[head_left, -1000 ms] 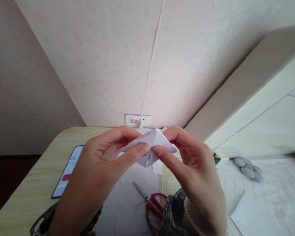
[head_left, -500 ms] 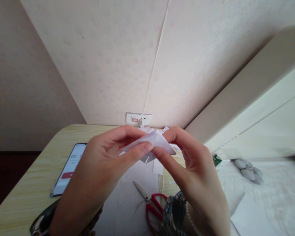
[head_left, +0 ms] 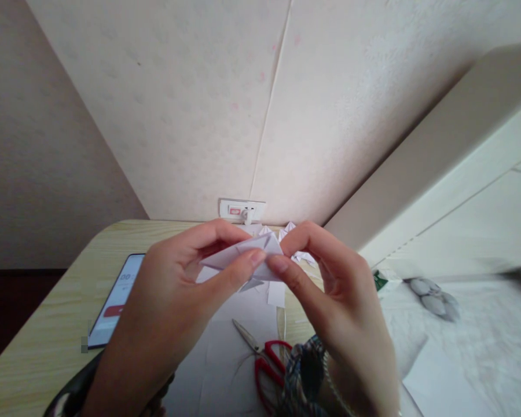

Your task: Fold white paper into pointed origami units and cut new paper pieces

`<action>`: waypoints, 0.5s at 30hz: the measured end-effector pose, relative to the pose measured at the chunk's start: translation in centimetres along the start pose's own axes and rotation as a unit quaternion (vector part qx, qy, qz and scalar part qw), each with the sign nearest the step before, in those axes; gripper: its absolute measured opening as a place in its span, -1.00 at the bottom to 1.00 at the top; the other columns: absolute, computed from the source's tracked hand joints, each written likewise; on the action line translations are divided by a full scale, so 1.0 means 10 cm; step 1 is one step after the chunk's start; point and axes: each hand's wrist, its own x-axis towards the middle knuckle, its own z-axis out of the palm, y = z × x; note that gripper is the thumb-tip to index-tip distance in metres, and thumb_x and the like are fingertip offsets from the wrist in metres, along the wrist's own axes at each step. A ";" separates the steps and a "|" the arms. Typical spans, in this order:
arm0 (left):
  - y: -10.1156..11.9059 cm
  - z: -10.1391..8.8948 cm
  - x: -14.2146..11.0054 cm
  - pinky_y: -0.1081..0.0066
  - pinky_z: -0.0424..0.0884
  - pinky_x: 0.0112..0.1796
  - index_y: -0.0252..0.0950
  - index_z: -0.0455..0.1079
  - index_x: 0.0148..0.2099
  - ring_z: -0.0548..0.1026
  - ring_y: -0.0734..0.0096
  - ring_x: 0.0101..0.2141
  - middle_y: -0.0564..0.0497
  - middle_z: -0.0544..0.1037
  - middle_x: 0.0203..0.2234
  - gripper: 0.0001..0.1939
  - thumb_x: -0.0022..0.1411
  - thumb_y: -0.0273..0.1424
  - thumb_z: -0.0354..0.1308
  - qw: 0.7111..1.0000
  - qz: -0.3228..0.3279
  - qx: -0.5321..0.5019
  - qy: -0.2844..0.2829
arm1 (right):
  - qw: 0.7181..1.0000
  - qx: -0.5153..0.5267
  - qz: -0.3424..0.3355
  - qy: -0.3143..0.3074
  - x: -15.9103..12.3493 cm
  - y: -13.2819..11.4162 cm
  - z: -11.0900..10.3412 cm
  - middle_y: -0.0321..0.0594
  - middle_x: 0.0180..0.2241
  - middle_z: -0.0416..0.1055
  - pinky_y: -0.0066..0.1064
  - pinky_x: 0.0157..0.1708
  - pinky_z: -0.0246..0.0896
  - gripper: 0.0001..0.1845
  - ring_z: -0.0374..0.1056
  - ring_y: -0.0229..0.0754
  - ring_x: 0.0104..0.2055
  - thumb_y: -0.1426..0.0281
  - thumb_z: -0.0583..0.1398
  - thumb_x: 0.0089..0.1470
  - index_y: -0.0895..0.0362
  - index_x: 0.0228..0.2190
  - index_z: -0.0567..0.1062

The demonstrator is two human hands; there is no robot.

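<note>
Both my hands hold a small folded white paper piece point(head_left: 247, 255) in the air above a light wooden table point(head_left: 47, 330). My left hand point(head_left: 186, 284) pinches its left side between thumb and fingers. My right hand point(head_left: 330, 289) pinches its right side, thumb tip touching the left thumb tip. A wristband shows on my right wrist.
A phone point(head_left: 115, 298) with a lit screen lies on the table at the left. Red-handled scissors point(head_left: 260, 353) rest on a white sheet point(head_left: 226, 359) under my hands. Small folded paper shapes point(head_left: 295, 243) sit by a wall socket point(head_left: 242, 209). A bed point(head_left: 460, 324) lies at the right.
The folded paper has turned and shifted slightly left between my fingers; its right flap now lies flatter. Both hands stay pinched on it.
</note>
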 end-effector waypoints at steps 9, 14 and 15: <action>-0.01 0.05 0.02 0.79 0.37 -0.61 -0.11 0.57 -0.32 0.50 0.69 -0.61 0.25 0.67 -0.48 -0.76 -0.08 -0.53 0.36 0.989 -0.090 -0.116 -0.012 | 0.998 0.031 0.021 0.060 -0.01 0.03 0.00 -0.40 -0.50 0.35 -0.37 -0.34 0.15 -0.76 0.29 -0.29 -0.37 0.41 0.24 0.18 0.09 -0.52 0.39; -0.05 -0.01 0.00 0.72 0.42 -0.62 -0.12 0.54 -0.32 0.49 0.64 -0.61 0.22 0.67 -0.38 -0.81 -0.04 -0.47 0.35 0.997 -0.063 -0.048 -0.004 | 0.999 0.026 0.016 0.013 0.03 0.05 -0.01 -0.36 -0.46 0.42 -0.36 -0.31 0.21 -0.82 0.35 -0.27 -0.34 0.42 0.23 0.18 0.10 -0.48 0.47; -0.06 -0.02 0.01 0.72 0.43 -0.61 -0.13 0.54 -0.33 0.49 0.62 -0.61 0.21 0.67 -0.41 -0.83 -0.04 -0.46 0.35 0.998 -0.057 -0.031 -0.007 | 1.000 0.023 0.011 0.007 0.04 0.06 -0.02 -0.34 -0.43 0.45 -0.35 -0.30 0.23 -0.86 0.36 -0.26 -0.32 0.42 0.24 0.18 0.11 -0.44 0.51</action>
